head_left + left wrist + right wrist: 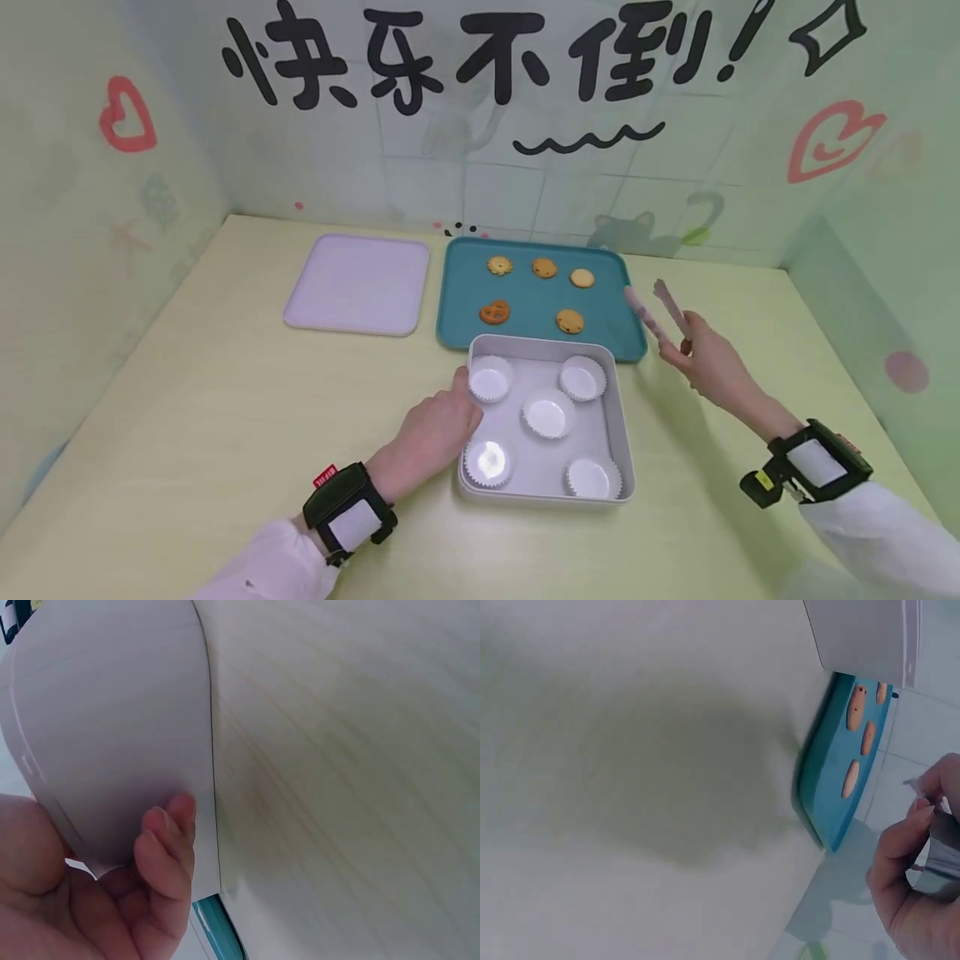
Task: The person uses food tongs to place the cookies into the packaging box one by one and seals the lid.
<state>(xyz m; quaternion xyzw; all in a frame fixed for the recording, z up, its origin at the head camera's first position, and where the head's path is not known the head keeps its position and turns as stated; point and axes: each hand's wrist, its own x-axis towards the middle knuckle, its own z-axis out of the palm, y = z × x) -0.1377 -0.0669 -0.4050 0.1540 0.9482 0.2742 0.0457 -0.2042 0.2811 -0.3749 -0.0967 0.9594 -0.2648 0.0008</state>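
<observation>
My left hand [431, 437] grips the left wall of a pale rectangular box [536, 471], thumb at the rim and fingers against the outside in the left wrist view. Several white fluted cups [547, 414] sit inside it. In my right hand [712, 367] is a pair of pink tongs [647, 315], held raised with the tips apart and nothing between them. They hover by the right end of a teal tray [468, 287]. On that tray lie a pretzel-shaped cookie [494, 312], a scalloped cookie [499, 265], a plain round cookie [582, 277] and two speckled cookies [570, 321].
A lavender tray [360, 283] lies left of the teal one. The box's far edge comes right up to the teal tray's front edge. Walls with printed characters and hearts enclose the pale wooden table [247, 417] at the back and both sides.
</observation>
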